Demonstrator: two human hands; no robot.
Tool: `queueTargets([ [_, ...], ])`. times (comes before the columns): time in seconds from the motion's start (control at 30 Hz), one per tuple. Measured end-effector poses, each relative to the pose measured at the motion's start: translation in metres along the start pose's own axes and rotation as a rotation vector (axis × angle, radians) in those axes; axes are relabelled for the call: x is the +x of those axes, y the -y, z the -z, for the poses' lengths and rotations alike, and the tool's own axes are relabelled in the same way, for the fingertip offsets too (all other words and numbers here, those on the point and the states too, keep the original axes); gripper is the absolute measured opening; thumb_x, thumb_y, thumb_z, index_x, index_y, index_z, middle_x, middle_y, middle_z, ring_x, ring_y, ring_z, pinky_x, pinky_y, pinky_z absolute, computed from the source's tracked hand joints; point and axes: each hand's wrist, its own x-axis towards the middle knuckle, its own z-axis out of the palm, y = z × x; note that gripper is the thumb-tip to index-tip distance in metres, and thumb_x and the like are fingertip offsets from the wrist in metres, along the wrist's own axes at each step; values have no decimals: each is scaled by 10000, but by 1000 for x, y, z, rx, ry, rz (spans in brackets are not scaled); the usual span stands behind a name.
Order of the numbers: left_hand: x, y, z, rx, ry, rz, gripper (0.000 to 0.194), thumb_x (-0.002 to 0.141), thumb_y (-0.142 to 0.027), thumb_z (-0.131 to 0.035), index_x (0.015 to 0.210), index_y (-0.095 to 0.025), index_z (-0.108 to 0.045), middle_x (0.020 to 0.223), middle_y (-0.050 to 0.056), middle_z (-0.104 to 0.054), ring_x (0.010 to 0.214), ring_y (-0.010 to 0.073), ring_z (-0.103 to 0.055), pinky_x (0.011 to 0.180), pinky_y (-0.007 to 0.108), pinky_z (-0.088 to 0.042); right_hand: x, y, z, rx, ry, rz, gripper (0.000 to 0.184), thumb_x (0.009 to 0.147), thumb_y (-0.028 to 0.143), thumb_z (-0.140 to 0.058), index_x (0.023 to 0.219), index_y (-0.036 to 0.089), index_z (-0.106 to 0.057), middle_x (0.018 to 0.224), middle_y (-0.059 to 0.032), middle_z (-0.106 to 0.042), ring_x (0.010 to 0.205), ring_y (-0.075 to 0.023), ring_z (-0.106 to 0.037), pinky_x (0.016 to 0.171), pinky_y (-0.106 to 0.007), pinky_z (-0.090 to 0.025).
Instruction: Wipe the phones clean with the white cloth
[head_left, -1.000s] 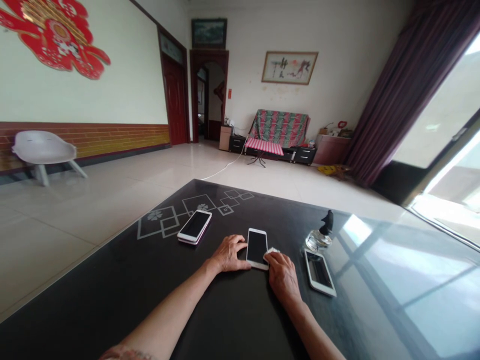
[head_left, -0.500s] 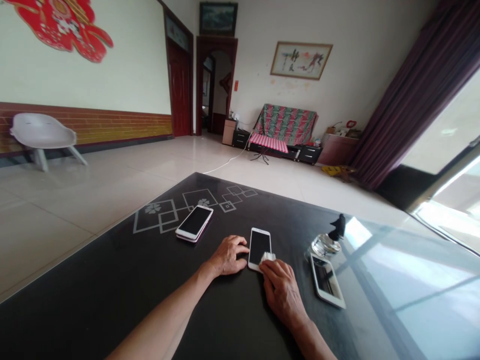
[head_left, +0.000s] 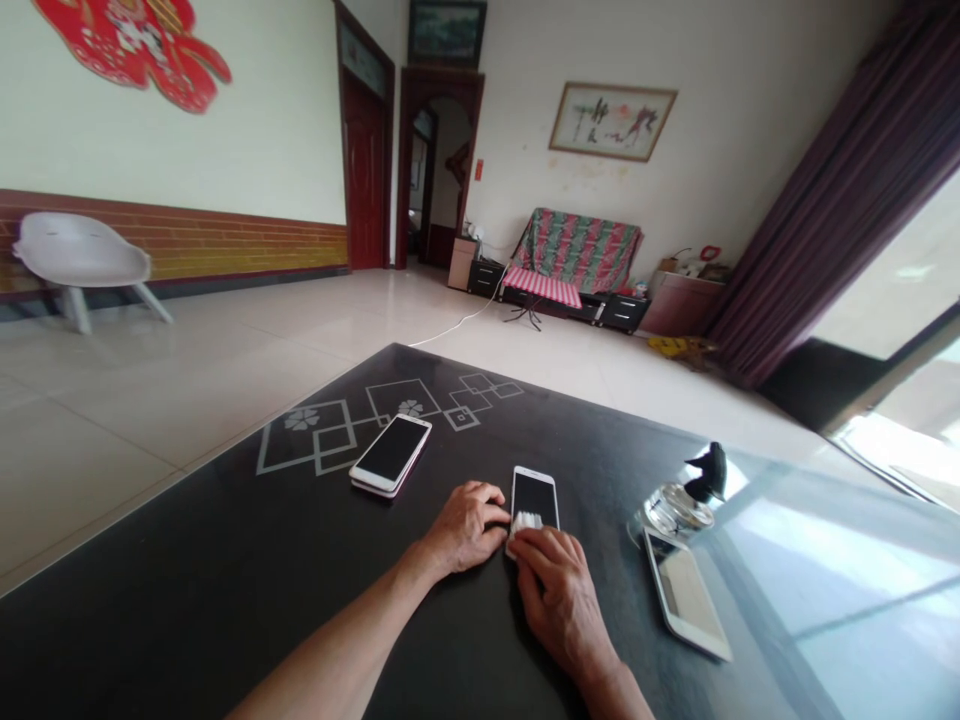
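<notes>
Head view: black table (head_left: 247, 600), middle phone (head_left: 535, 492) flat on it, screen up, between the two hands. Right hand (head_left: 562, 590) grips white cloth (head_left: 529, 521), fingers bent over it, cloth pressed on lower part of screen. Left hand (head_left: 466, 525) palm down at phone's left edge, fingers partly spread and slightly curled, nothing in grip; contact with phone edge unclear. Left phone stack (head_left: 391, 453) near floral-and-square pattern (head_left: 324, 440), top phone screen up. Right side: spray bottle (head_left: 679, 508), clear body, black nozzle, leaning; tablet (head_left: 686, 592) just beside it, white frame, screen up, reflecting light. Behind: pale floor (head_left: 247, 350), white chair (head_left: 82, 252), small striped table (head_left: 544, 287).
</notes>
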Motion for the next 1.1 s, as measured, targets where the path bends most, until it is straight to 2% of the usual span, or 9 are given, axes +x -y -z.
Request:
queueTargets([
  [0.27, 1, 0, -2, 18, 2, -6, 211, 756, -190, -640, 921, -272, -741, 1059, 16, -647, 997, 220, -557, 907, 371, -444, -4, -7, -3, -64, -133, -163, 195, 801, 143, -485, 746, 220, -656, 842, -32, -644, 831, -184, -553, 820, -331, -384],
  [0.4, 1, 1, -2, 19, -2, -14, 206, 739, -194, -645, 905, -265, -744, 1049, 21, -648, 987, 222, -564, 904, 371, -444, -6, -13, -2, -141, -178, -247, 190, 784, 157, -487, 703, 220, -647, 798, -37, -640, 771, -180, -539, 771, -321, -383],
  [0.53, 0, 0, -1, 14, -4, -30, 229, 688, -318, -725, 907, -250, -742, 1057, 34, -640, 978, 238, -568, 890, 381, -447, -7, -23, 0, -170, -214, -291, 205, 775, 168, -479, 703, 220, -664, 797, -45, -645, 731, -175, -539, 745, -314, -401],
  [0.63, 0, -1, 1, 8, 3, -47, 391, 591, -454, -799, 910, -238, -735, 1070, 43, -632, 984, 254, -563, 896, 393, -442, -6, -28, -2, -151, -194, -261, 222, 792, 172, -471, 773, 217, -687, 865, -53, -655, 795, -188, -555, 782, -326, -423],
  [0.7, 0, -1, 1, 8, 3, -53, 447, 546, -470, -825, 912, -232, -728, 1071, 44, -631, 982, 255, -561, 897, 392, -439, -5, -27, -3, -106, -160, -201, 235, 814, 165, -465, 840, 212, -694, 917, -58, -656, 861, -196, -563, 823, -334, -437],
  [0.93, 2, -1, 0, -10, -21, -49, 440, 526, -444, -834, 881, -216, -712, 1035, 40, -643, 950, 243, -577, 879, 370, -446, -1, -17, 3, 96, -46, 11, 307, 864, 130, -434, 1002, 235, -687, 1005, -57, -662, 956, -188, -585, 872, -325, -478],
  [1.1, 2, -1, 0, -28, -29, -37, 416, 512, -434, -840, 844, -221, -707, 1012, 31, -652, 934, 240, -581, 862, 367, -454, -2, -18, 2, 170, -10, 29, 298, 875, 140, -440, 1014, 242, -682, 1005, -50, -665, 960, -188, -586, 861, -319, -488],
])
